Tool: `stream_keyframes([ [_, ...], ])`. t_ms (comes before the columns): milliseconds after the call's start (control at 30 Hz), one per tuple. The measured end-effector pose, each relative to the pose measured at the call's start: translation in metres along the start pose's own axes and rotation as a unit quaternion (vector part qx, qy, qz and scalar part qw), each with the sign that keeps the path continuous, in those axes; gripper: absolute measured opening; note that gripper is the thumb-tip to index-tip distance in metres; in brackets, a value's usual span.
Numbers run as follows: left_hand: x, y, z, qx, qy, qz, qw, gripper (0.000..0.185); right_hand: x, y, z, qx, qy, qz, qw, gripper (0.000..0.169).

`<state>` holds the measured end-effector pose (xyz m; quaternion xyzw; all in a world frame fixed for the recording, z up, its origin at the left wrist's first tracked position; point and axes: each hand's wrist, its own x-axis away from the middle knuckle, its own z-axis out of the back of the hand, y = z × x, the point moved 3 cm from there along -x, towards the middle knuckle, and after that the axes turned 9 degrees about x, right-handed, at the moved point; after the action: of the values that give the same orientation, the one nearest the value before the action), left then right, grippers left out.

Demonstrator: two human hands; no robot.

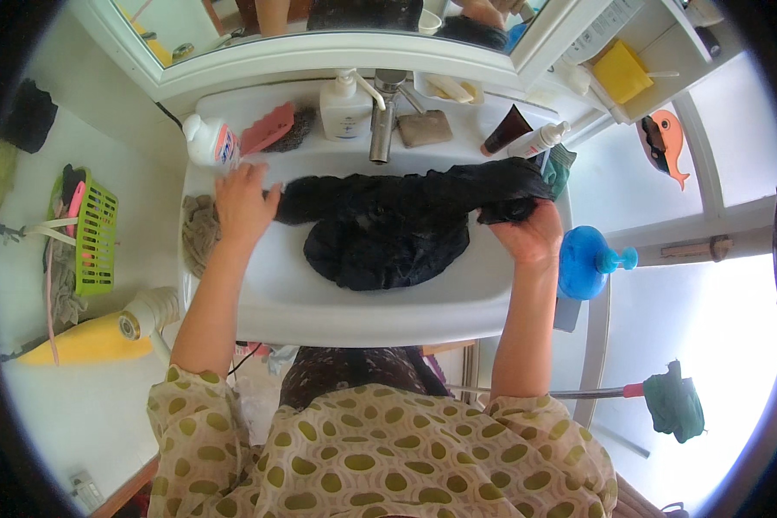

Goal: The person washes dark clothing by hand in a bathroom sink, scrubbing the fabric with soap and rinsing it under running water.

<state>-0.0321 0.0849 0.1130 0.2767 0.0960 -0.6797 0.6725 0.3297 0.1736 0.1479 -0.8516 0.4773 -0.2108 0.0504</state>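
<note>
A black cloth garment [388, 226] lies bunched in a white washbasin [375, 324], below the metal faucet [381, 129]. Its upper part stretches sideways across the basin. At the right end my right hand [531, 233] holds the garment, palm up, with the fabric over the fingers. My left hand [246, 201] is at the garment's left end, fingers spread, near the basin's left rim; whether its thumb grips the fabric cannot be told. A grey-brown cloth [201, 233] lies on the rim beside my left wrist.
Along the back rim stand two white pump bottles [346, 110] [210, 142], a pink brush [269, 129], a soap bar [425, 128] and a dark tube [506, 129]. A blue pump bottle [583, 262] is right of the basin. A green basket [96, 236] and a hair dryer [146, 317] hang left.
</note>
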Motion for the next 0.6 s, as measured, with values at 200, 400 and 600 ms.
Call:
stream_keyframes([
  [200,0.059,0.108,-0.078,0.693,-0.409,0.446,0.392,0.08,0.002,0.036,-0.007,0.032,-0.017,-0.085,0.996,0.027],
  [400,0.015,0.195,-0.096,0.895,-0.228,0.383,-0.004,0.071,0.013,0.051,-0.005,0.059,0.003,-0.108,0.992,0.024],
  [600,-0.01,0.193,-0.121,0.85,-0.177,0.489,0.08,0.043,0.023,0.033,0.054,0.579,0.235,0.079,0.777,0.052],
])
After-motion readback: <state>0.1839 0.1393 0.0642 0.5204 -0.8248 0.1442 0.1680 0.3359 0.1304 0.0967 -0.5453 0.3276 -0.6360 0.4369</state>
